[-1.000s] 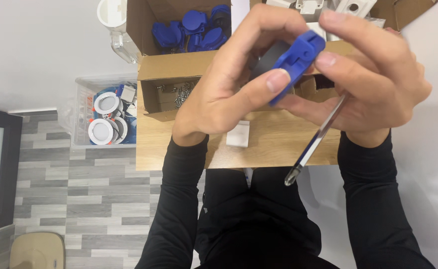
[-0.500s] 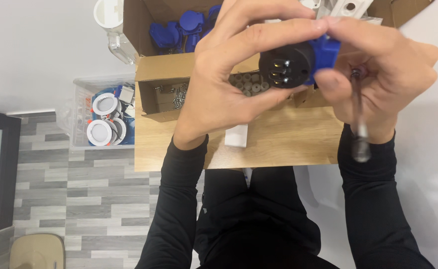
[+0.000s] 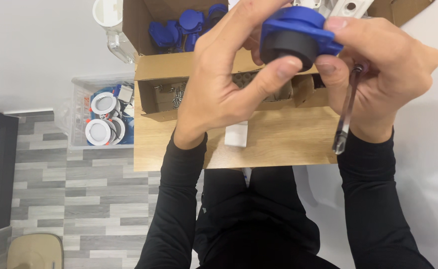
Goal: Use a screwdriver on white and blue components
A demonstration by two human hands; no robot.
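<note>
Head camera view, looking straight down at two bare hands raised over a small wooden table, both arms in black sleeves. Near twelve o'clock, both hands grip a blue socket part with a round black insert facing the camera. The left hand reaches up from seven o'clock, its wrist bent back and fingers curled closed around the part's left side, the thumb pressed across the lower edge of the black insert. The right hand comes in from four o'clock, its fingers closed on the part's right edge, thumb underneath and index finger along the top. That same hand also pins a clear-handled screwdriver against the palm; the handle hangs down toward five o'clock, just clear of the table edge. Beneath the hands lies an open cardboard box, its far compartment at eleven o'clock holding more blue socket parts, its near compartment holding loose screws. A small white block rests on the table at the centre. At nine o'clock, beside the table, a clear plastic bin holds round white fittings. Grey plank flooring fills the lower left.
</note>
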